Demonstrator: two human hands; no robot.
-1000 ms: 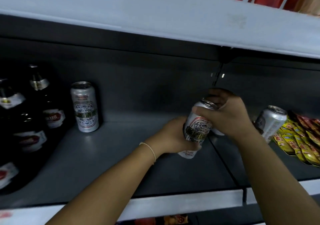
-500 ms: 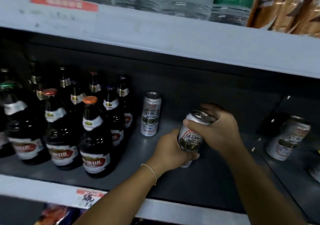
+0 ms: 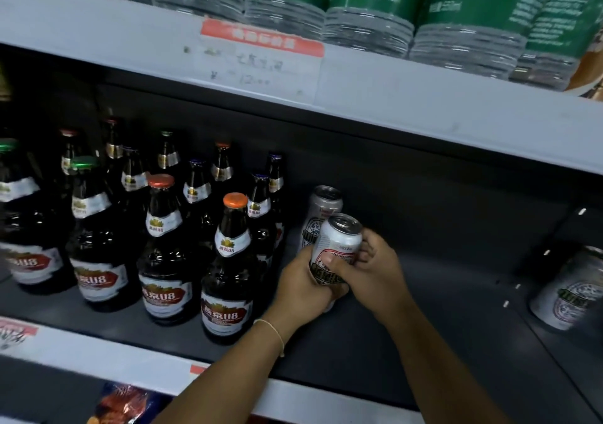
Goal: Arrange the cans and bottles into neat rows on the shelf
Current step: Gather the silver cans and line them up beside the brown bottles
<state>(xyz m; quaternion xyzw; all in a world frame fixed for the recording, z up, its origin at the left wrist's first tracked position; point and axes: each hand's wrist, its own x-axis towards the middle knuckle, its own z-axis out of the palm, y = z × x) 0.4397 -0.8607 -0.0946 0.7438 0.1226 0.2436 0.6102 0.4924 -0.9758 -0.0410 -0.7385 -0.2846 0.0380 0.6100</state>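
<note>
A silver beer can is held in both hands just in front of a second silver can standing upright on the dark shelf. My left hand grips its lower part from the left. My right hand wraps it from the right, thumb across the label. The held can leans slightly. Its bottom is hidden by my fingers. Several dark beer bottles stand in rows immediately left of the cans. A third can sits in the bay to the right.
The upper shelf edge carries a price tag and overhangs the bay; green-labelled water bottles stand on it. A divider separates the right bay. Bare shelf floor lies right of my hands. Snack packets show below.
My two hands have carried the can leftward, up to the standing can beside the bottles. The view has swung left, bringing more bottles in.
</note>
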